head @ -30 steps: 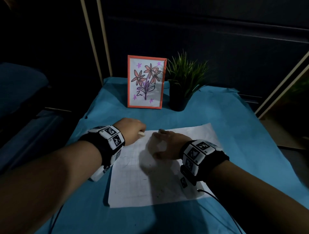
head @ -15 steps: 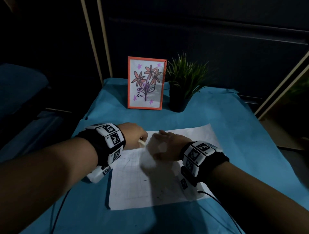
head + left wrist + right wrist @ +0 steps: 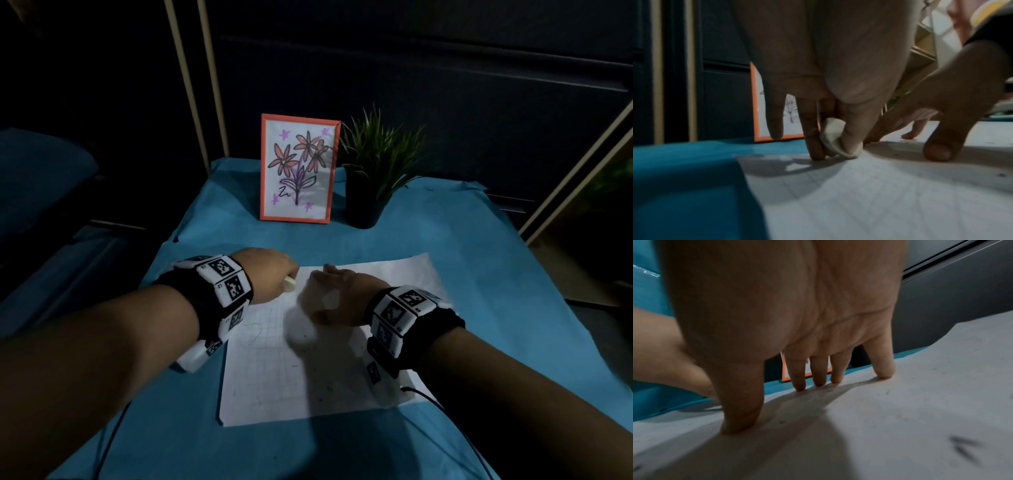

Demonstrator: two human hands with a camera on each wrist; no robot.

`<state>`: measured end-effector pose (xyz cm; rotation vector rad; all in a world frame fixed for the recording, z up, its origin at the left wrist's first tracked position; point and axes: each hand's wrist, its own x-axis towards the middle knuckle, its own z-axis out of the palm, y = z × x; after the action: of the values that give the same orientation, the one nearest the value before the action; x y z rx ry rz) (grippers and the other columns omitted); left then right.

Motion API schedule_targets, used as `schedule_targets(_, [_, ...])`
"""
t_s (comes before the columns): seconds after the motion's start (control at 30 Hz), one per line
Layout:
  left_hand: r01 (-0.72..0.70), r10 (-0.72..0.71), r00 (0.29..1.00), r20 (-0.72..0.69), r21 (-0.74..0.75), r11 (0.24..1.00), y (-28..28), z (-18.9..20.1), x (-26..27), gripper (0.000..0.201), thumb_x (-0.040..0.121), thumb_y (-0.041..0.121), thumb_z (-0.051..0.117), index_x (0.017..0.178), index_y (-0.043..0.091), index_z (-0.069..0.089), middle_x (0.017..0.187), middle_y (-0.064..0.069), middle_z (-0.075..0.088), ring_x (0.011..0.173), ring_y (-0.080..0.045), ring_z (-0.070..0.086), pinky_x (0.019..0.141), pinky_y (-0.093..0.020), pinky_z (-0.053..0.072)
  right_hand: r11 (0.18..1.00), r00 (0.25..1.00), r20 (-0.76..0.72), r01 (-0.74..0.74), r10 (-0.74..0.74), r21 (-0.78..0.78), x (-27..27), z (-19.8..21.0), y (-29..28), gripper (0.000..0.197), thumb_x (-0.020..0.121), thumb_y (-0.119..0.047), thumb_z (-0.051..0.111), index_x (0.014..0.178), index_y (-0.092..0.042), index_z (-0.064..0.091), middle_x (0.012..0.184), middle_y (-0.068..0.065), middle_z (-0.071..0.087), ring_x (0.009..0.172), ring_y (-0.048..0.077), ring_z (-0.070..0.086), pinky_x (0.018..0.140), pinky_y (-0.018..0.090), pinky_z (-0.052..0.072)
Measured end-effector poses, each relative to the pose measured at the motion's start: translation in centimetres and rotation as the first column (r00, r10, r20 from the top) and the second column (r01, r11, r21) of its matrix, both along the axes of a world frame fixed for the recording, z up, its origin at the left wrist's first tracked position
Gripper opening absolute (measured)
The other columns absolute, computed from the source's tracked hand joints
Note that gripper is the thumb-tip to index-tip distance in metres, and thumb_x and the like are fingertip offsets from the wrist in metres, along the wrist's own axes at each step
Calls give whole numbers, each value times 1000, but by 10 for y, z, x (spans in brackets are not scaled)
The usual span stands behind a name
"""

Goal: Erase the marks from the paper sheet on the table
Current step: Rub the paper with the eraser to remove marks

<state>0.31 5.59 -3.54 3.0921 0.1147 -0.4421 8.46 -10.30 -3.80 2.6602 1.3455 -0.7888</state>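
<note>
Nearby, framed drawing point(image 3: 297, 168), potted plant point(image 3: 371, 171).

The sheet point(image 3: 308, 370) lies flat on the table point(image 3: 496, 274), toward its near edge and about midway between its left and right edges. The left hand point(image 3: 267, 274) sits at the sheet's far left corner, with the eraser point(image 3: 289, 284) in its fingers touching the sheet there. The right hand point(image 3: 342, 294) is just right of it, fingertips down on the sheet near its far edge. Behind the sheet, at the table's far edge, the picture frame point(image 3: 298, 168) stands upright, with the plant point(image 3: 373, 171) just beside it on the right.
</note>
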Motion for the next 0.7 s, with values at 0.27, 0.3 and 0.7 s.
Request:
schedule_targets(0.27, [75,-75,997,-15,14,997,-5,-4,-9,21,98,33,48,110,21,60,111,1,60,100,-20,56,76,-28,38,1000,1000,1,10,-10,-10,2,-5,1,83,84,-56,58,150,-32,13,158,-4,12,142,22,25,114,39,27])
schedule_targets(0.3, [57,-57,998,-8,14,998,-4,-4,-8,22,98,33,47,112,20,60,113,0,60,101,-21,56,78,-29,40,1000,1000,-3,15,-15,-9,3,-5,0,83,84,-55,58,150,-31,13,158,-3,14,141,22,26,113,39,28])
schedule_targets(0.7, [0,0,1000,-5,-12,1000,0,-5,-8,21,98,31,48,109,19,60,113,-2,61,102,-22,56,78,-28,38,1000,1000,9,-10,11,-13,-1,0,0,80,87,-53,57,150,-29,14,158,-4,14,141,22,26,112,36,25])
